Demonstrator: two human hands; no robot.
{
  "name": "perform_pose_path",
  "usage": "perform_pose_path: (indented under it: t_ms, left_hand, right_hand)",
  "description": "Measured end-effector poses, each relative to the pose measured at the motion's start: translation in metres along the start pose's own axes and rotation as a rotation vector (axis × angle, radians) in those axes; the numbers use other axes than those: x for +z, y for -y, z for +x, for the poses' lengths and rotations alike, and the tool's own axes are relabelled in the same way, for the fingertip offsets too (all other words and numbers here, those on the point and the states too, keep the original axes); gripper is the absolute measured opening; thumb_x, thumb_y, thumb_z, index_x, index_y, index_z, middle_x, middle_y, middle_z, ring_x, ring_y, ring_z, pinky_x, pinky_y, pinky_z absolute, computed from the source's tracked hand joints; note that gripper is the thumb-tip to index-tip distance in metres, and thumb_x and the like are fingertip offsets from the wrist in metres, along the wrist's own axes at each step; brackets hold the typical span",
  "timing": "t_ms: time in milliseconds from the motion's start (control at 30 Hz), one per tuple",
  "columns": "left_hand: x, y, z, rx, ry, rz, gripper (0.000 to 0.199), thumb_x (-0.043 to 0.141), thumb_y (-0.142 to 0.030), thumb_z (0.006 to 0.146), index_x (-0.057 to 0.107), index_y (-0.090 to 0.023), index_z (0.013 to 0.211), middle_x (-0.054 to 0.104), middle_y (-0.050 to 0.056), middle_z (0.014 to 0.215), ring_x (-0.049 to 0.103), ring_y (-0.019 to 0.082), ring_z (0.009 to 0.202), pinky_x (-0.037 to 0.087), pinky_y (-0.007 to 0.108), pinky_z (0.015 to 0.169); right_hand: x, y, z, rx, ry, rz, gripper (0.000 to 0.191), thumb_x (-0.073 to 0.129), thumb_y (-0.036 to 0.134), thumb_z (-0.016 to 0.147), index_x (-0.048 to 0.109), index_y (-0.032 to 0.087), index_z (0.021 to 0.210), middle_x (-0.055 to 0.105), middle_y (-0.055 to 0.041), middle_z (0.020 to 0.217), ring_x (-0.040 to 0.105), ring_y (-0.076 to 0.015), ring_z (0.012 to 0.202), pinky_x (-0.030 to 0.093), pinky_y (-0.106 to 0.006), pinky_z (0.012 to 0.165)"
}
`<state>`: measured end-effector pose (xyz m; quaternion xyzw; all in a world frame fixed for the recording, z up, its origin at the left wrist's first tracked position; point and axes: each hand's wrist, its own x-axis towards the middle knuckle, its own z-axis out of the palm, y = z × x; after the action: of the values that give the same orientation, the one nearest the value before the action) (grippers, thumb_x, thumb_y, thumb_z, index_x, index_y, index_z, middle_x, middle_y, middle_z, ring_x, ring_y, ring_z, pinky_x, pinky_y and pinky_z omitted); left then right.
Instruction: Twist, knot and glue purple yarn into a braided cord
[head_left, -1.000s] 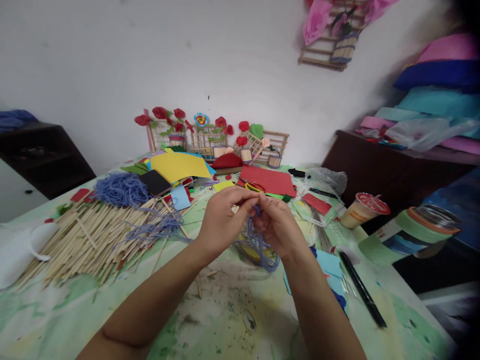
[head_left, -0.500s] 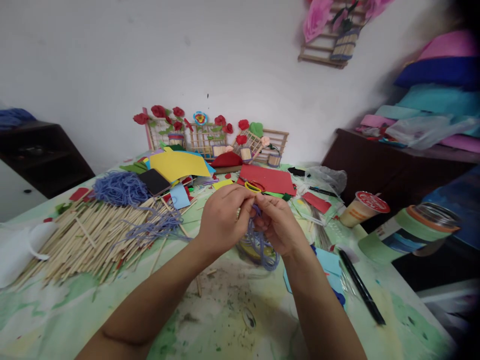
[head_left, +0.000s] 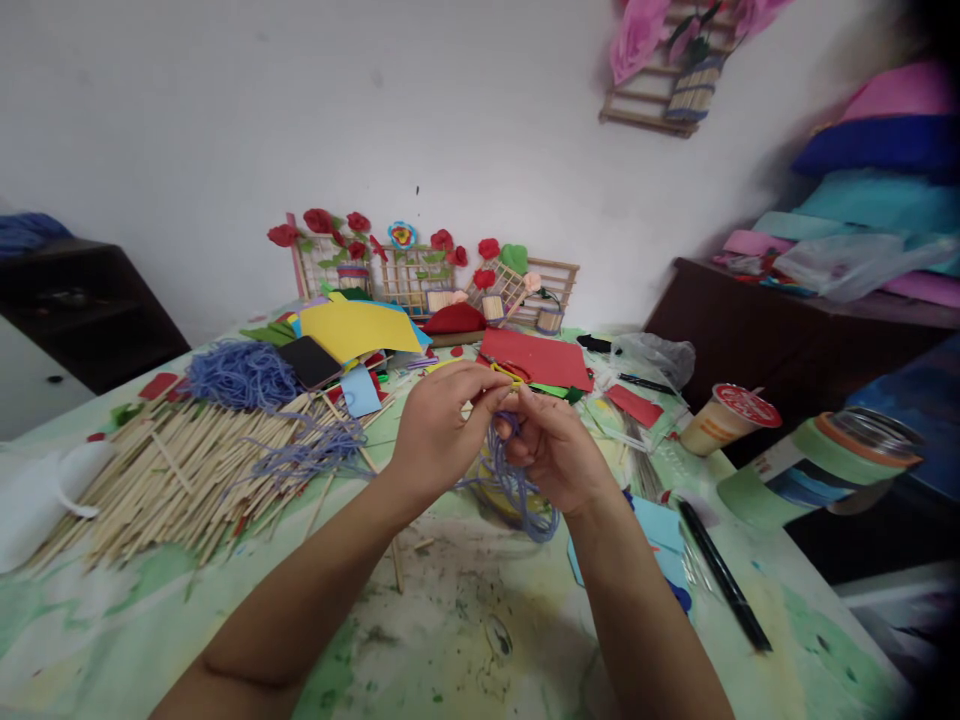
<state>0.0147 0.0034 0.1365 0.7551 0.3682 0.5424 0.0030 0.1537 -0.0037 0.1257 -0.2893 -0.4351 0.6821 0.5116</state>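
Both hands are raised over the middle of the table, fingertips meeting. My left hand (head_left: 442, 430) is closed in a pinch, its thumb and forefinger touching my right fingertips; what lies between them is too small to make out. My right hand (head_left: 559, 445) is closed on purple yarn (head_left: 517, 490), which hangs in loops below the fingers. Beneath the loops, a yellowish round object is partly hidden. Scissors with yellow and red handles (head_left: 510, 372) lie just behind the hands, on red sheet (head_left: 555, 358).
Thin wooden sticks (head_left: 180, 480) and a purple yarn pile (head_left: 241, 375) lie at the left. A cup (head_left: 727, 420), a green bottle (head_left: 810, 470) and a black pen (head_left: 724, 575) are at the right. Stick frames with paper roses (head_left: 409, 275) stand against the wall.
My left fingers have loosened and shifted slightly, and the fingers of my right hand have curled further in around the yarn. The yarn loops have spread a little to the left.
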Motion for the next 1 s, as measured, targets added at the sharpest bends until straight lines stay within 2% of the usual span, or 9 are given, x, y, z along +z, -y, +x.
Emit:
perform_pose_path:
  t_ms: [467, 767, 833, 900, 1000]
  left_hand:
    - [0.001, 0.007, 0.000, 0.069, 0.058, -0.040, 0.013, 0.057, -0.018, 0.086, 0.070, -0.018, 0.086, 0.072, 0.004, 0.085, 0.065, 0.017, 0.083, 0.049, 0.029, 0.078]
    - [-0.001, 0.005, 0.001, 0.096, 0.062, 0.015, 0.009, 0.056, -0.015, 0.083, 0.064, -0.015, 0.079, 0.066, 0.003, 0.073, 0.059, 0.015, 0.073, 0.044, 0.027, 0.068]
    - [-0.003, 0.010, 0.003, 0.054, 0.019, 0.038, 0.009, 0.056, -0.016, 0.083, 0.064, -0.015, 0.078, 0.065, 0.003, 0.073, 0.058, 0.015, 0.073, 0.043, 0.028, 0.069]
    - [-0.005, 0.018, 0.007, -0.059, -0.070, 0.004, 0.010, 0.057, -0.019, 0.082, 0.065, -0.015, 0.077, 0.066, 0.003, 0.075, 0.057, 0.015, 0.072, 0.043, 0.028, 0.070]
    - [-0.004, 0.029, 0.010, -0.328, -0.144, -0.276, 0.014, 0.063, -0.028, 0.080, 0.066, -0.015, 0.079, 0.066, 0.002, 0.074, 0.056, 0.013, 0.067, 0.043, 0.026, 0.065]
  right_hand:
    - [-0.001, -0.002, 0.002, -0.034, 0.012, -0.029, 0.031, 0.066, 0.046, 0.077, 0.066, 0.015, 0.077, 0.055, 0.0016, 0.059, 0.037, -0.0038, 0.042, 0.020, -0.019, 0.038]
    - [0.000, -0.001, 0.001, -0.027, 0.011, -0.050, 0.028, 0.069, 0.042, 0.074, 0.067, 0.014, 0.076, 0.054, 0.0013, 0.060, 0.036, -0.0034, 0.042, 0.018, -0.019, 0.038]
    - [0.000, 0.001, 0.000, -0.015, 0.002, -0.058, 0.031, 0.069, 0.044, 0.073, 0.069, 0.014, 0.079, 0.054, 0.0010, 0.060, 0.036, -0.0033, 0.042, 0.017, -0.019, 0.038]
    - [-0.001, 0.002, -0.001, -0.011, -0.009, -0.072, 0.032, 0.068, 0.045, 0.074, 0.071, 0.013, 0.081, 0.053, 0.0006, 0.060, 0.036, -0.0033, 0.043, 0.017, -0.019, 0.038]
    - [-0.003, 0.003, 0.000, -0.078, -0.047, -0.117, 0.028, 0.068, 0.041, 0.074, 0.073, 0.015, 0.082, 0.053, 0.0011, 0.061, 0.035, -0.0028, 0.043, 0.016, -0.020, 0.039]
